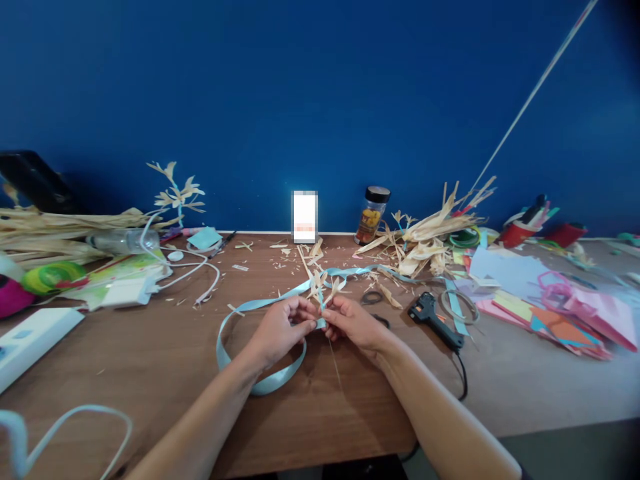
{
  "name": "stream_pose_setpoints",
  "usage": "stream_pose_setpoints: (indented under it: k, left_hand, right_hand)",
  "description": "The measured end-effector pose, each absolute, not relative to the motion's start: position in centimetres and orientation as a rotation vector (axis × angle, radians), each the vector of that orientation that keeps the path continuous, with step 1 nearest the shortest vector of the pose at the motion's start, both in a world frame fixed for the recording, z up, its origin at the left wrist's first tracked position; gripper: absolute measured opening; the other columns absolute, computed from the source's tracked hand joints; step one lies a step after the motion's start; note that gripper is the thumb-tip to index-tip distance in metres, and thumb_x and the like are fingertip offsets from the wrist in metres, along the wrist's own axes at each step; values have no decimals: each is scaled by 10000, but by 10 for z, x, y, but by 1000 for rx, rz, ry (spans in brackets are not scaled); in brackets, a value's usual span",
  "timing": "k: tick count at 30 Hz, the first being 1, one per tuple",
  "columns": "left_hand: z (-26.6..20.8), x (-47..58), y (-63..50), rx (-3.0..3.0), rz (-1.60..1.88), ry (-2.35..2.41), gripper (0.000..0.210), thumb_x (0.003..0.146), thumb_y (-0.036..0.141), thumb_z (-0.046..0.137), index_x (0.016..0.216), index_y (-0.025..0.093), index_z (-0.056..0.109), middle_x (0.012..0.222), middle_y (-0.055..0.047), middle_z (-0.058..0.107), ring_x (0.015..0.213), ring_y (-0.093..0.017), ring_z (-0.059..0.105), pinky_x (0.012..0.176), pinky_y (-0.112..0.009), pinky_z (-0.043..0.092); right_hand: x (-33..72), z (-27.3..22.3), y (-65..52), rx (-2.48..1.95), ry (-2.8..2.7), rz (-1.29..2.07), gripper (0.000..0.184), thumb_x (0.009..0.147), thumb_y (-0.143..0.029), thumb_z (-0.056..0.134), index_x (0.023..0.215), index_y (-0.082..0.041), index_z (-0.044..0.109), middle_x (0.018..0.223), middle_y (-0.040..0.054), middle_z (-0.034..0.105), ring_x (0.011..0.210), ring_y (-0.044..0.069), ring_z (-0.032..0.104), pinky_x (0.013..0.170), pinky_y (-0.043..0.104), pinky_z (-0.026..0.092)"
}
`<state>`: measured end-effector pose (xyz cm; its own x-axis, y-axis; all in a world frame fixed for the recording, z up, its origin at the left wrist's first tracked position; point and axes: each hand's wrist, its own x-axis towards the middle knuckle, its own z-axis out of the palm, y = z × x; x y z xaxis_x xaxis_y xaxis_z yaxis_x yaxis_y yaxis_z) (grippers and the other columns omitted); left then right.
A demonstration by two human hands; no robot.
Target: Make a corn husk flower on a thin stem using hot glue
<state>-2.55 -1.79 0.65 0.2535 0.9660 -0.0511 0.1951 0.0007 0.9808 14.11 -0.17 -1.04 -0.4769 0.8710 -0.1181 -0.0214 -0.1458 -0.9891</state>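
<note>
Both hands meet over the middle of the wooden table. My left hand [286, 329] pinches a light blue ribbon [280, 381], whose loose length loops round on the tabletop. My right hand [354, 323] closes its thumb and fingers on the stem of a small corn husk flower [320, 288], right where the ribbon meets it. Pale husk petals stick up above the fingertips. A thin strand [336, 363] hangs below the right hand. The fingers partly hide the stem and the wrapped part of the ribbon.
A hot glue gun [436, 321] lies to the right, near coloured paper [560, 327]. A jar [373, 215] and dried corn husks [430, 230] stand behind. A lit phone [305, 217] leans on the blue wall. Leftwards are a white charger [127, 291] and a power strip [37, 343].
</note>
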Motion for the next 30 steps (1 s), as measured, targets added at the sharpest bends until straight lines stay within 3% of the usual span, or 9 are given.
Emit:
stream_pose_setpoints:
  k: [4, 13, 25, 30]
  left_hand:
    - [8, -27, -19, 1619, 953, 1232, 376, 649, 230, 585, 1018, 167, 561, 680, -7, 619, 666, -159, 555, 705, -284, 394]
    - [12, -28, -23, 1690, 952, 1349, 583, 633, 208, 591, 1199, 202, 453, 662, 8, 651, 649, -170, 560, 691, -266, 368]
    - [6, -26, -19, 1512, 968, 1112, 577, 691, 173, 524, 1244, 175, 362, 734, 0, 581, 651, -131, 534, 642, -250, 394]
    - [7, -28, -19, 1653, 984, 1207, 585, 696, 169, 522, 1255, 182, 349, 723, 0, 603, 683, -145, 556, 716, -281, 387]
  right_hand:
    - [142, -11, -1, -979, -1464, 1710, 263, 712, -386, 581, 828, -156, 529, 582, -35, 538, 494, 64, 486, 491, 187, 381]
    - [140, -13, -1, -986, -1445, 1662, 251, 718, -382, 575, 816, -154, 535, 639, -23, 536, 522, 67, 493, 516, 194, 391]
    - [139, -9, -2, -974, -1451, 1636, 239, 721, -379, 573, 808, -157, 552, 652, -21, 533, 523, 64, 478, 524, 194, 385]
    - [139, -8, -2, -990, -1441, 1629, 230, 724, -373, 573, 806, -159, 551, 639, -25, 529, 521, 64, 481, 529, 197, 383]
